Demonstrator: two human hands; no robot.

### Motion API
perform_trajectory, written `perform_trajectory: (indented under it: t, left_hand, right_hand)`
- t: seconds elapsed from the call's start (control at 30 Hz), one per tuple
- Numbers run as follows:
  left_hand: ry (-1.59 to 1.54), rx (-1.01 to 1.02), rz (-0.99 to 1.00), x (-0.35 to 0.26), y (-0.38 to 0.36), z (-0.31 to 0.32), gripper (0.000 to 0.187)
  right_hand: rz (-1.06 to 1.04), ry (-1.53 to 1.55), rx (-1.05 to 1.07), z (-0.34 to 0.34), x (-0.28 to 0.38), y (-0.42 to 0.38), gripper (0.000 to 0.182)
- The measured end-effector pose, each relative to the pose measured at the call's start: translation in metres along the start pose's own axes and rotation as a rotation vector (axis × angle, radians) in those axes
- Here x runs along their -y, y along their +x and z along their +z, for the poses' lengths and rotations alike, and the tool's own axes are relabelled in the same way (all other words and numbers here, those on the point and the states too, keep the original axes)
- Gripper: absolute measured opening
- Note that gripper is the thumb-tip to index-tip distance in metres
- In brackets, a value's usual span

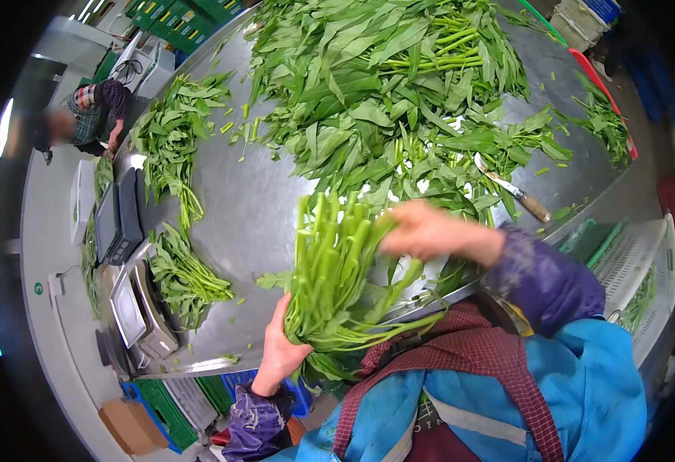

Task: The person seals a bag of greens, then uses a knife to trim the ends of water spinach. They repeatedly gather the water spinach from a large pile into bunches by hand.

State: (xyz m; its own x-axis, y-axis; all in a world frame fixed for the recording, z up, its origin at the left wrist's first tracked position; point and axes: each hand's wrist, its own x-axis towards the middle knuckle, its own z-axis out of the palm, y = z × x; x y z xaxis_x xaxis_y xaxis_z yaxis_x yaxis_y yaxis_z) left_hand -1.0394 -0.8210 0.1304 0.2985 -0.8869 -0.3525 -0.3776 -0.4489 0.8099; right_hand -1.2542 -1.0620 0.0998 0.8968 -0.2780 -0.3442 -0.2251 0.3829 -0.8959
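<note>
My left hand (280,350) is wrapped round a bunch of leafy greens (324,269) that looks like water spinach. Its cut stem ends point up and away from me, above the table's near edge. At the right side of the bunch, my right hand (438,233) has its fingers curled against the stems; motion blurs them a little. A large heap of the same greens (368,85) covers the far middle of the metal table (256,185). Right of the heap lies a knife (518,192) with a wooden handle.
Smaller bunches (169,135) lie on the left, near two weighing scales (149,312) (118,215). Another person (95,112) works at the far left. White crates (638,266) stand at the right, and a cardboard box (132,426) is below the left edge.
</note>
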Motion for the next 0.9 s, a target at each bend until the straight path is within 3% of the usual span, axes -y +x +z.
perform_trajectory:
  t: [0.03,0.1,0.17,0.23,0.27,0.3,0.33,0.37,0.43,0.5,0.6,0.63,0.7,0.77,0.9]
  left_hand:
    - [-0.001,-0.005,-0.004,0.001,-0.002,-0.003,0.081]
    - [-0.074,0.01,-0.059,0.003,-0.005,-0.005,0.081]
    - [-0.083,0.018,-0.078,0.004,-0.006,-0.006,0.08]
    - [-0.15,-0.001,-0.091,0.003,-0.004,-0.001,0.079]
    - [-0.158,-0.017,-0.057,0.001,-0.002,0.0,0.079]
    - [-0.158,-0.017,-0.058,0.0,-0.001,0.001,0.079]
    - [-0.122,-0.025,-0.046,0.0,0.0,0.002,0.079]
    - [-0.084,-0.032,-0.035,0.0,0.001,0.003,0.079]
    - [-0.08,-0.009,-0.042,-0.008,0.003,0.005,0.08]
    - [-0.093,0.036,-0.06,-0.009,0.004,0.007,0.08]
    - [-0.177,0.112,-0.092,-0.018,0.002,0.008,0.079]
    - [-0.263,0.15,-0.112,-0.024,0.002,0.009,0.078]
    - [-0.256,0.165,-0.129,-0.026,0.004,0.004,0.077]
    - [-0.324,0.222,-0.183,-0.025,0.005,-0.001,0.076]
    - [-0.468,0.187,-0.263,-0.011,0.002,-0.005,0.075]
  right_hand:
    - [0.025,0.186,-0.049,-0.023,0.024,-0.013,0.031]
    - [-0.264,0.415,-0.192,-0.067,0.033,-0.029,0.015]
    - [-0.246,0.433,-0.193,-0.078,0.032,-0.032,0.015]
    - [0.063,0.244,-0.126,-0.056,0.029,-0.034,0.028]
    - [0.202,-0.061,-0.138,-0.041,0.02,-0.025,0.054]
    - [0.141,-0.24,0.036,-0.028,0.011,-0.016,0.078]
    - [0.035,-0.225,0.014,-0.008,-0.002,-0.012,0.054]
    - [0.107,-0.291,0.089,0.005,-0.003,-0.006,0.056]
    - [-0.111,-0.165,0.195,0.026,-0.001,0.002,0.043]
    - [0.046,-0.224,0.207,0.027,0.001,0.004,0.028]
    - [-0.078,-0.227,0.103,0.005,0.015,-0.005,0.021]
    - [-0.032,-0.109,0.059,0.004,0.031,-0.015,0.019]
    - [-0.103,-0.344,0.094,-0.011,0.041,-0.023,0.019]
    - [-0.092,-0.191,-0.114,-0.015,0.057,-0.036,0.018]
    - [-0.356,0.218,-0.454,-0.046,0.084,-0.06,0.021]
